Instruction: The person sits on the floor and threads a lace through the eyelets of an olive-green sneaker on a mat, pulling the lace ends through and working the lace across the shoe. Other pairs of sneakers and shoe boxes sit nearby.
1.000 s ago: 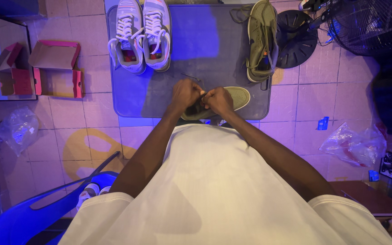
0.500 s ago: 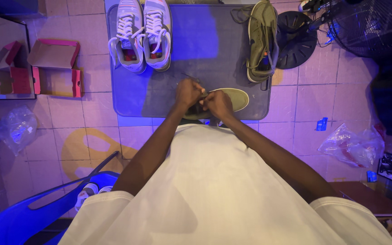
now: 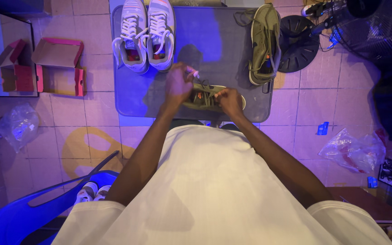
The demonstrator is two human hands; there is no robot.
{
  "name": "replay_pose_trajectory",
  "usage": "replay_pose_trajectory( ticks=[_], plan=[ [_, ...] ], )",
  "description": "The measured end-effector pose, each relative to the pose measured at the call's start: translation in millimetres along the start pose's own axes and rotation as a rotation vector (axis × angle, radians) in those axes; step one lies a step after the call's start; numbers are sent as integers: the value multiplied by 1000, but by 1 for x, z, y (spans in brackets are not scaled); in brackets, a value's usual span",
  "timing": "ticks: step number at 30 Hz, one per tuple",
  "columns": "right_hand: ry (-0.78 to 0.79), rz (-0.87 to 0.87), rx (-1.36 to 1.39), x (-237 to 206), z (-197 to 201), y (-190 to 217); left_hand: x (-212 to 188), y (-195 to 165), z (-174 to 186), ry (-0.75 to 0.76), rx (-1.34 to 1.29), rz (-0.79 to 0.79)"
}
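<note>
Tiled flooring (image 3: 91, 118) carries a grey mat (image 3: 214, 45). Left hand (image 3: 178, 84) pinches a lace end; right hand (image 3: 229, 100) grips the olive shoe (image 3: 205, 96) at the mat's near edge. White sneakers (image 3: 145, 34) and a second olive shoe (image 3: 264, 43) lie beyond.

Grey mat (image 3: 214, 41) on tiled floor (image 3: 91, 122), white sneaker pair (image 3: 145, 34), two olive shoes (image 3: 265, 43)

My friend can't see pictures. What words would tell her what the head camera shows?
Seen from above, a person's left hand and right hand pull the laces of an olive shoe on a grey mat. Its mate and a pale pair of sneakers lie farther up the mat; an open box sits left.
</note>
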State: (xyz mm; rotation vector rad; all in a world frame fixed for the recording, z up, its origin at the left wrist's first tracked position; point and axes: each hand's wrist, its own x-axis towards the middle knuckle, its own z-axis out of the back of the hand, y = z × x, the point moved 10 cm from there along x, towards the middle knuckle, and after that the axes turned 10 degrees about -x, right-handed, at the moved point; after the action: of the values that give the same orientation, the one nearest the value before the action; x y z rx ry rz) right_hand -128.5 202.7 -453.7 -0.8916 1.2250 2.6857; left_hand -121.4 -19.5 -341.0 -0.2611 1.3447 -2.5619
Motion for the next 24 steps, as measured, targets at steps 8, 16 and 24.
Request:
replay_pose_trajectory(
  ticks=[8, 16, 24],
  plan=[
    [-542, 632, -419, -5, 34, 93, -13, -13, -9, 64, -40, 75],
    [232, 115, 301, 51, -34, 77, -34, -2, 16, -109, -450, 181],
    [279, 196, 553, 36, 34, 95, -130, 71, -8, 13, -459, 944]
  ],
)
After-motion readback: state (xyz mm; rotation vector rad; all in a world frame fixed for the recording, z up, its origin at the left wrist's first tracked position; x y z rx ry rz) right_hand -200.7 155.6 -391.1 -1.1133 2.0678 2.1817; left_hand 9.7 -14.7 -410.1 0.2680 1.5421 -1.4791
